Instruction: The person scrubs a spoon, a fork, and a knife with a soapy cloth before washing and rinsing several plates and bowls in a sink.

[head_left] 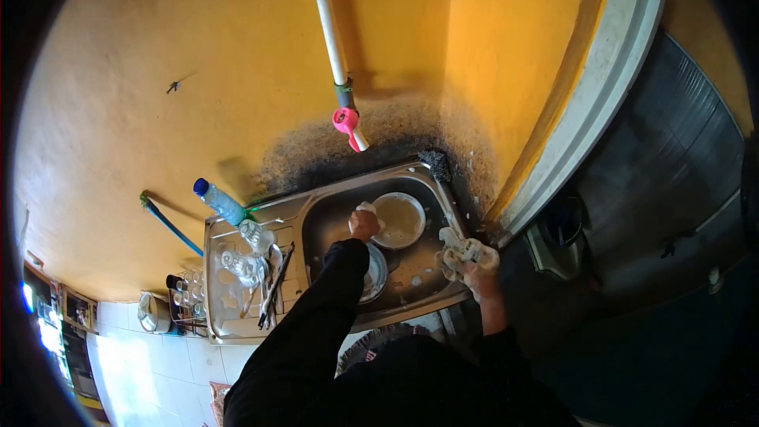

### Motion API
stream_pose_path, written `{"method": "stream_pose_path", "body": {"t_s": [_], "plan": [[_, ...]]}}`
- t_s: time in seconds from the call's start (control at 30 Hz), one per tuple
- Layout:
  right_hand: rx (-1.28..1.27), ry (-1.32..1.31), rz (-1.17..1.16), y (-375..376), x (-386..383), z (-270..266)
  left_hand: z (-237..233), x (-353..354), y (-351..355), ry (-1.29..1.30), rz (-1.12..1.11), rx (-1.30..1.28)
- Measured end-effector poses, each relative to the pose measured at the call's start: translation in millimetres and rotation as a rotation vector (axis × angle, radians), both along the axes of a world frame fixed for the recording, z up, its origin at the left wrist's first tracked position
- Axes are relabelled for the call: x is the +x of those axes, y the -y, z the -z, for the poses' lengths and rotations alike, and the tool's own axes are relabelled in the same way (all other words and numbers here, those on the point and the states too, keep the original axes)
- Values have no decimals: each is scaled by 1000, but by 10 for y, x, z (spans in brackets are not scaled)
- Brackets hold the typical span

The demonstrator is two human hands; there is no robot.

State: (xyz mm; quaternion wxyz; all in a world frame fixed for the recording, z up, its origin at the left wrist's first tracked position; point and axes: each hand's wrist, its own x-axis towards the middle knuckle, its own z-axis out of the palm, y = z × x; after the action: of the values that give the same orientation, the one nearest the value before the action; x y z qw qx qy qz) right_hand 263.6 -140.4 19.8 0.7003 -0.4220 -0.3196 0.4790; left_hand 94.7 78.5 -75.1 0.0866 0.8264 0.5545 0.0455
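The left hand [364,224] has its fingers closed on the round pale metal bowl [401,220] at the far side of the steel sink [328,217], and the right hand [473,262] clenches a foamy white cloth [454,239] at its right edge; suds could make the bowl slip.

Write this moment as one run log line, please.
left hand: at bowl rim, in sink | right hand: grips soapy cloth at sink edge | plate: in sink, beside bowl
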Motion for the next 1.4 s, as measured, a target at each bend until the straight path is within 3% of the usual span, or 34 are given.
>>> {"method": "stream_pose_path", "body": {"t_s": [0.1,0.2,0.27,0.37,0.4,0.47,0.5,0.57,0.6,0.67,0.7,0.73,0.8,0.87,0.93,1.0,1.03,1.1,1.13,1.2,1.27,1.33,1.4], "plan": [[-113,30,-26,20,52,42,-13,-29,-162,63,-69,-219],[-4,16,-2,59,41,-101,-55,-48,-403,-72,-40,-274],[-34,-128,-48,48,51,-98,-6,-71,-478,12,-32,-146],[-77,45,22,-54,71,109,71,-1,-631,185,-178,-475],[-78,41,20,-61,56,120,95,-3,-575,182,-181,-475],[-39,-242,-77,-131,20,87,31,31,-304,549,-222,-368],[-33,-246,-75,-175,9,71,-7,63,-119,623,-107,-94],[30,-79,-182,-230,-17,66,-456,86,353,617,169,345],[27,-86,-175,-296,-29,143,-552,61,428,612,176,339],[182,289,-120,-549,-54,300,-672,4,468,701,220,586],[302,279,-95,-624,-124,98,-653,-20,427,826,146,527],[424,269,-68,-718,-200,-115,-415,-43,297,1268,177,296],[232,-227,-515,-1165,-227,41,-518,-31,375,1654,80,119],[700,1314,123,-1321,-333,-204,-376,-63,330,1693,34,83],[640,1402,161,-1327,-498,-54,-300,-111,344,1731,-20,46],[-62,1404,-500,-1248,-737,-65,-312,-157,337,1532,-83,169],[-56,1405,-497,-1201,-704,-86,-303,-183,351,1870,-33,-19],[305,1480,-382,-922,-599,-301,-629,-280,594,1888,58,-157],[813,1462,-160,-1231,-587,112,-655,-294,647,1906,37,-163],[414,1579,-276,-1300,-593,255,-561,-259,626,1935,-26,-137],[253,1481,-262,-1212,-900,335,-420,-215,628,2047,-138,-244],[385,1489,-154,-1199,-828,463,-410,-399,628,1889,-144,-570],[843,1606,-180,-1456,-481,849,-697,-471,749,2057,76,-645]]}}
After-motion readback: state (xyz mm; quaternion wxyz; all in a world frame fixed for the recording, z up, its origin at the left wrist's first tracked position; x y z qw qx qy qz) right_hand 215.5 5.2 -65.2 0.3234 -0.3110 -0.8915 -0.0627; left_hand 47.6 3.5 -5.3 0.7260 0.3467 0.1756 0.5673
